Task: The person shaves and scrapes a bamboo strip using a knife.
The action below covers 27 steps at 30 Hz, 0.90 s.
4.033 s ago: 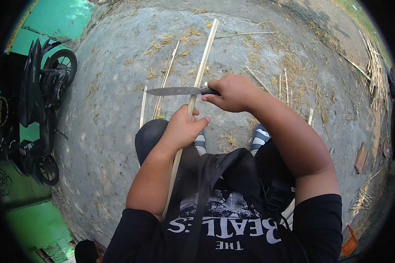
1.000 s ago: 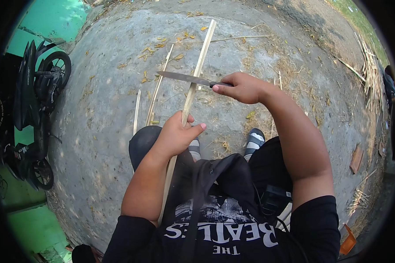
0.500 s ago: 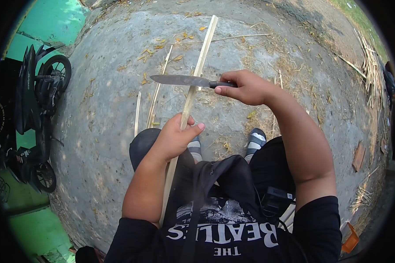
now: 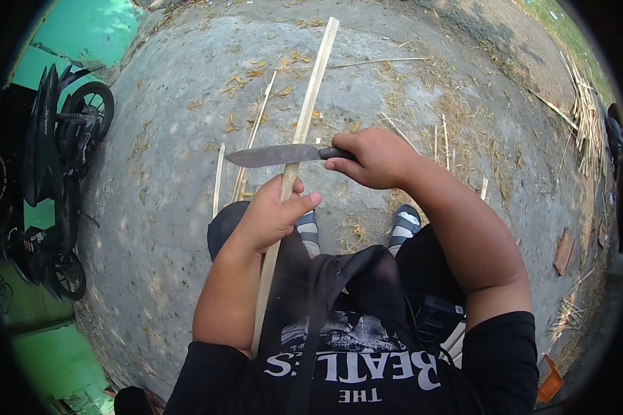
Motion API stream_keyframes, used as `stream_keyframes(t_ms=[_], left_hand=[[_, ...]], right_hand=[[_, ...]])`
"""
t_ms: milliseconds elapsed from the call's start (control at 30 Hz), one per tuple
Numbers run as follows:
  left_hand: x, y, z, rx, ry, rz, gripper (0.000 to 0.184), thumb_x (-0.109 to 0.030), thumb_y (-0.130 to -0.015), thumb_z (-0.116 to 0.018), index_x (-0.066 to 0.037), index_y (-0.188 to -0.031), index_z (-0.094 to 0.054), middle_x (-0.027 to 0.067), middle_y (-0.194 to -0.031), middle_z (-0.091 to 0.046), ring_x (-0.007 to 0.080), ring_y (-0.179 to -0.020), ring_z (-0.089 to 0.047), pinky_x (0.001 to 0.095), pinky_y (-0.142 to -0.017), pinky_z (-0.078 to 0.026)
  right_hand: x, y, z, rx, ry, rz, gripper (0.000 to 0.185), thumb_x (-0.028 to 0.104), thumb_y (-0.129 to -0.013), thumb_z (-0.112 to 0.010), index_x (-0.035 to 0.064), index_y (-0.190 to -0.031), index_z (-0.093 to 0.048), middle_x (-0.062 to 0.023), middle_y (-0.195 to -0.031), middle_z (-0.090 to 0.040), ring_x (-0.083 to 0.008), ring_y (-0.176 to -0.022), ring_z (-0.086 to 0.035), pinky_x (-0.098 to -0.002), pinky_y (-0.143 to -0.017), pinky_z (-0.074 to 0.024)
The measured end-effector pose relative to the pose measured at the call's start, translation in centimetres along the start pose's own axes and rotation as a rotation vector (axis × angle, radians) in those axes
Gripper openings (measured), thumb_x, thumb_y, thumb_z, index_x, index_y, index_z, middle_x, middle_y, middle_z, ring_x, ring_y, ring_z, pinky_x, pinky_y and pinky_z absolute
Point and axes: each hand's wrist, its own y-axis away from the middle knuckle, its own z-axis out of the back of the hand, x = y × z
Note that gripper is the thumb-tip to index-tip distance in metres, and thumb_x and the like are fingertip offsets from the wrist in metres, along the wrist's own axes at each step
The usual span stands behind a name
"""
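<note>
My left hand [image 4: 273, 216] is closed round a long pale strip of split wood or bamboo [image 4: 314, 86]. The strip slants from beside my left forearm up to the far ground. In my right hand [image 4: 375, 159] is the dark handle of a large knife [image 4: 273, 155]. Its broad blade lies across the strip, pointing left, a little beyond my left fingers. Whether the edge bites into the strip I cannot tell.
Thin strips [image 4: 256, 124] lie on the grey ground beyond my left knee. A heap of split sticks [image 4: 588, 117] is at the far right. A motorcycle [image 4: 66, 173] stands at the left by a green wall. An orange object [image 4: 551, 380] sits at lower right.
My right hand has drawn the knife along the strip toward me, closer to my left hand. My left hand keeps its hold, and the strip has shifted slightly left.
</note>
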Motion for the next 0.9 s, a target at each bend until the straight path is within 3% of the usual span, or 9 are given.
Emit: stream_keyframes(t_ms=[200, 233, 367, 467, 900], left_hand=[[0.6, -0.3, 0.6, -0.018, -0.042, -0.054, 0.038, -0.025, -0.092, -0.083, -0.006, -0.106, -0.053, -0.0088, -0.074, -0.049, 0.0012, -0.066, -0.043, 0.0220, -0.055, -0.034], [0.6, -0.3, 0.7, -0.026, -0.061, -0.069, 0.038, -0.025, -0.092, -0.083, -0.006, -0.105, -0.053, -0.0087, -0.074, -0.049, 0.0014, -0.066, -0.044, 0.0220, -0.056, -0.034], [0.8, -0.2, 0.0, -0.064, -0.098, -0.079, 0.037, -0.025, -0.092, -0.084, -0.005, -0.104, -0.054, -0.0082, -0.075, -0.050, 0.0021, -0.068, -0.045, 0.0225, -0.057, -0.037], [0.7, -0.5, 0.3, -0.053, -0.119, -0.076, 0.039, -0.024, -0.091, -0.084, -0.004, -0.105, -0.054, -0.0070, -0.076, -0.052, 0.0026, -0.069, -0.047, 0.0226, -0.059, -0.038], [0.8, -0.2, -0.1, -0.034, -0.114, -0.076, 0.040, -0.024, -0.090, -0.084, -0.003, -0.108, -0.054, -0.0033, -0.081, -0.054, 0.0045, -0.074, -0.050, 0.0231, -0.062, -0.041]], right_hand=[[0.9, -0.6, -1.1, 0.049, -0.035, 0.006, 0.052, 0.057, -0.102, -0.056, 0.0060, -0.099, -0.068, -0.0211, -0.081, -0.070, -0.0450, -0.085, -0.070, -0.0555, -0.075, -0.0532], [1.4, -0.3, -1.1, 0.012, -0.004, 0.026, 0.046, 0.049, -0.103, -0.059, 0.0050, -0.095, -0.065, -0.0213, -0.074, -0.065, -0.0457, -0.077, -0.066, -0.0534, -0.068, -0.0503], [-1.2, -1.6, -0.8, -0.043, -0.090, -0.031, 0.048, 0.051, -0.104, -0.058, 0.0043, -0.093, -0.065, -0.0217, -0.071, -0.063, -0.0460, -0.073, -0.064, -0.0532, -0.067, -0.0488], [0.6, -1.1, -1.0, -0.010, -0.114, -0.065, 0.051, 0.055, -0.103, -0.056, 0.0059, -0.099, -0.070, -0.0217, -0.080, -0.070, -0.0447, -0.082, -0.069, -0.0544, -0.074, -0.0531], [-0.3, -1.7, -1.3, -0.007, -0.071, 0.051, 0.051, 0.054, -0.102, -0.059, 0.0049, -0.093, -0.068, -0.0219, -0.078, -0.069, -0.0455, -0.079, -0.068, -0.0544, -0.072, -0.0525]])
